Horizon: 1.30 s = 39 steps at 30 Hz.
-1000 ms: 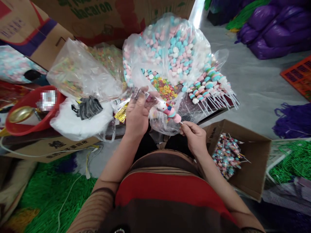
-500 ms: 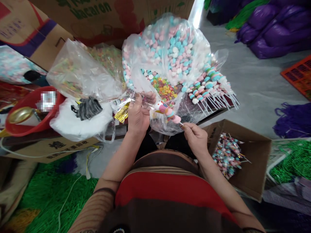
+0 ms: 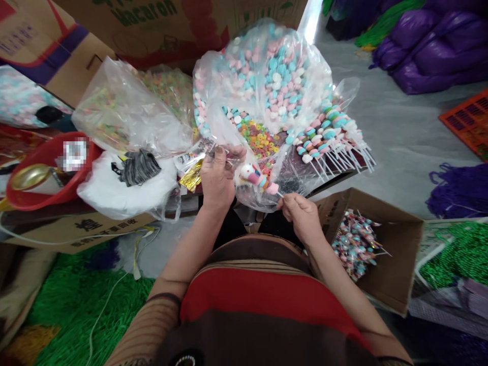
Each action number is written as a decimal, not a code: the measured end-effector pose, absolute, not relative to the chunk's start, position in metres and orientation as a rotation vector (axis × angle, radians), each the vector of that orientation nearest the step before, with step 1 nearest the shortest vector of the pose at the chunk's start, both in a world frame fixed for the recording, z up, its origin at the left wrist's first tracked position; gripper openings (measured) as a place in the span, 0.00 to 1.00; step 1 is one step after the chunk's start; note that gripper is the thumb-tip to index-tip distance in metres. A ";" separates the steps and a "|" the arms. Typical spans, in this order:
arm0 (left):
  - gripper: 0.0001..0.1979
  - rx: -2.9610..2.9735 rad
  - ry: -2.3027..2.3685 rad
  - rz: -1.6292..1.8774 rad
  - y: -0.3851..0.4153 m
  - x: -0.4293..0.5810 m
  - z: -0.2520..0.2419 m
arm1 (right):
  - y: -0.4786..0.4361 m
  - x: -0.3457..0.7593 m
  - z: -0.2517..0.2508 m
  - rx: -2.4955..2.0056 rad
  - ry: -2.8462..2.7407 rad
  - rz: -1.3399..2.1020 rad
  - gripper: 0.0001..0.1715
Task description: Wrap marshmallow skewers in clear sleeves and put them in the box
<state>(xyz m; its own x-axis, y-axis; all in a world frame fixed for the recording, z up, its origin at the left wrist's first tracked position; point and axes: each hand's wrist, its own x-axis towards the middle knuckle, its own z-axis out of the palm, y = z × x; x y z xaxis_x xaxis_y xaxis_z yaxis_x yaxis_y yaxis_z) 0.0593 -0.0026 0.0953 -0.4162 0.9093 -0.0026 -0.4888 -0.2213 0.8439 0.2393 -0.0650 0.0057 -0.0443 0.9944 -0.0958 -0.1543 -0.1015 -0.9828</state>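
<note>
My right hand (image 3: 299,213) pinches the white stick of a marshmallow skewer (image 3: 263,181), which tilts up to the left with pink, blue and white pieces on it. The skewer's top end is close beside my left hand (image 3: 219,175). Closed, my left hand has thumb and fingers on a clear plastic wrapper (image 3: 237,155), partly hidden by the fingers. Whether the skewer's tip is inside the wrapper I cannot tell. Beyond the hands lies a heap of ring candies (image 3: 259,140). Finished-looking skewers (image 3: 330,129) lie piled at the right, sticks pointing toward me.
A big clear bag of marshmallows (image 3: 274,71) stands behind. To the left are a red basin (image 3: 76,175), a white bag (image 3: 114,195) with dark ties (image 3: 141,169), and gold ties (image 3: 191,176). An open carton (image 3: 400,254) holding wrapped skewers (image 3: 356,244) sits at lower right.
My right hand has shifted slightly left with the skewer, bringing its top end closer to my left hand. My left hand has hardly moved.
</note>
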 end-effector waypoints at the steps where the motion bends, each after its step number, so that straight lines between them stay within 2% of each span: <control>1: 0.12 0.644 0.976 1.812 -0.004 0.058 0.095 | -0.064 0.238 0.005 -1.149 -1.072 1.335 0.25; 5: 0.11 0.663 0.961 1.775 -0.007 0.057 0.094 | -0.063 0.239 0.001 -1.134 -1.153 1.263 0.20; 11: 0.10 0.619 0.958 1.810 -0.003 0.055 0.093 | -0.064 0.239 -0.003 -1.027 -1.076 1.317 0.23; 20: 0.08 0.602 0.933 1.700 -0.011 0.060 0.088 | -0.064 0.235 0.001 -1.019 -0.971 1.345 0.23; 25: 0.10 0.555 0.928 1.694 -0.003 0.058 0.080 | -0.055 0.236 0.015 -0.968 -0.969 1.402 0.23; 29: 0.13 0.494 0.864 1.695 -0.002 0.065 0.063 | -0.039 0.223 0.022 -1.020 -1.050 1.236 0.20; 36: 0.13 0.480 0.905 1.677 -0.008 0.095 0.048 | -0.018 0.183 0.008 -1.134 -1.056 1.037 0.25; 39: 0.16 0.510 0.916 1.607 -0.013 0.093 0.044 | -0.009 0.185 0.006 -1.185 -1.078 0.977 0.25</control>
<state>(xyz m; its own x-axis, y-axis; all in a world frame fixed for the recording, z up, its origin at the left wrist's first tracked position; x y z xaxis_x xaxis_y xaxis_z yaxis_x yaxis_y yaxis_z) 0.0928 -0.0132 0.0439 -0.2464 0.9574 -0.1505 -0.6174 -0.0354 0.7859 0.1845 -0.0088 0.0061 0.2175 0.9686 0.1203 -0.0248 0.1287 -0.9914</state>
